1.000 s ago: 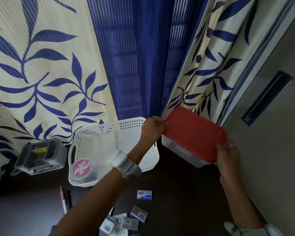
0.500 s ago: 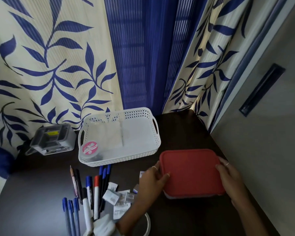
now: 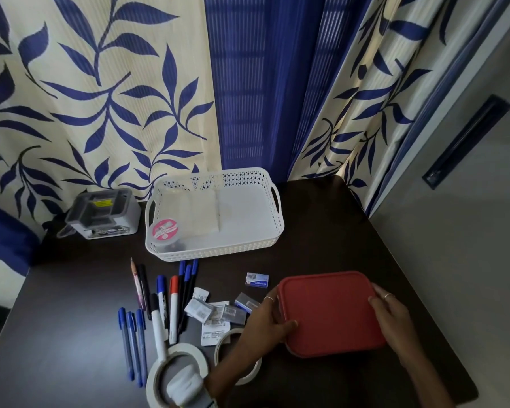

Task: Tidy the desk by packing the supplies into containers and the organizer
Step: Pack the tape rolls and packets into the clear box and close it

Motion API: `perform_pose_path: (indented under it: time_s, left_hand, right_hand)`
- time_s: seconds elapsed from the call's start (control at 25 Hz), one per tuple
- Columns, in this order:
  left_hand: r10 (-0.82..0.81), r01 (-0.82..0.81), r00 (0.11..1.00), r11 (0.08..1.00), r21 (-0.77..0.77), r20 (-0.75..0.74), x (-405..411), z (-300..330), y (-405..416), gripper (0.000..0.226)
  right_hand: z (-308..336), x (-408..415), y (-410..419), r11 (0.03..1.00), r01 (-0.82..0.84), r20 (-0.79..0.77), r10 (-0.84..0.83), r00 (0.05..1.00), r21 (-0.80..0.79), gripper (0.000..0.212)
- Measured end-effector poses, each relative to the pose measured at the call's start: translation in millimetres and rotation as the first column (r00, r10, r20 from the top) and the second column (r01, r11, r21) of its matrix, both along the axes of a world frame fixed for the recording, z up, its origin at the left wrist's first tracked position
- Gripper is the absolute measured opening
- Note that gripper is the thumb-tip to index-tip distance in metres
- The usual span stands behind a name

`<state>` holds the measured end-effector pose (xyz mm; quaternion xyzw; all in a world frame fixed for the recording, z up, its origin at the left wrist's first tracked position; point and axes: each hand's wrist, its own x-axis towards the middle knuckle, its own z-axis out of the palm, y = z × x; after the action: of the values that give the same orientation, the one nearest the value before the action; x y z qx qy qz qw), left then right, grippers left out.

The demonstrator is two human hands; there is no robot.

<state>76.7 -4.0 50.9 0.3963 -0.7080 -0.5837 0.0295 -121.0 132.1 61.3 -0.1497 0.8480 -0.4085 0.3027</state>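
Red-lidded box (image 3: 331,313) sits on dark table (image 3: 351,225), front right. Left hand (image 3: 267,319) grip holds its left edge, thumb on lid; right hand (image 3: 393,316) grip curls over right edge. Pens (image 3: 159,304), tape rolls (image 3: 175,363) lie left; white basket (image 3: 215,213) behind.

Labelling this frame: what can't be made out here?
Head view:
- Container contents: red lid covers them.
- Left hand and right hand fingertips: curled over the lid's edges.
- Tape roll: cut off by the bottom edge.
- Small packets: print too small.
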Motion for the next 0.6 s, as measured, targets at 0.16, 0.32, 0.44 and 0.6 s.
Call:
perform_pose_path:
  time_s: [0.16,0.32,0.44,0.6]
  left_hand:
    - [-0.005,0.006,0.999,0.999,0.046,-0.031,1,-5,-3,0.078]
    - [0.022,-0.018,0.998,0.998,0.059,-0.057,0,-9,-3,0.076]
    - [0.002,0.007,0.996,0.996,0.093,-0.089,2,-11,-4,0.071]
    - [-0.007,0.009,0.997,1.000,0.029,-0.075,1,-12,-4,0.067]
  right_hand:
    - [6,20,-4,0.957,-0.115,-0.445,0.228,0.866,0.267,0.056]
    - [5,74,-4,0.806,-0.473,-0.502,0.591,0.631,0.355,0.067]
    - [-19,95,-4,0.630,-0.531,-0.469,0.776,0.421,0.566,0.094]
    - [-28,102,-7,0.650,-0.504,-0.515,0.759,0.398,0.569,0.086]
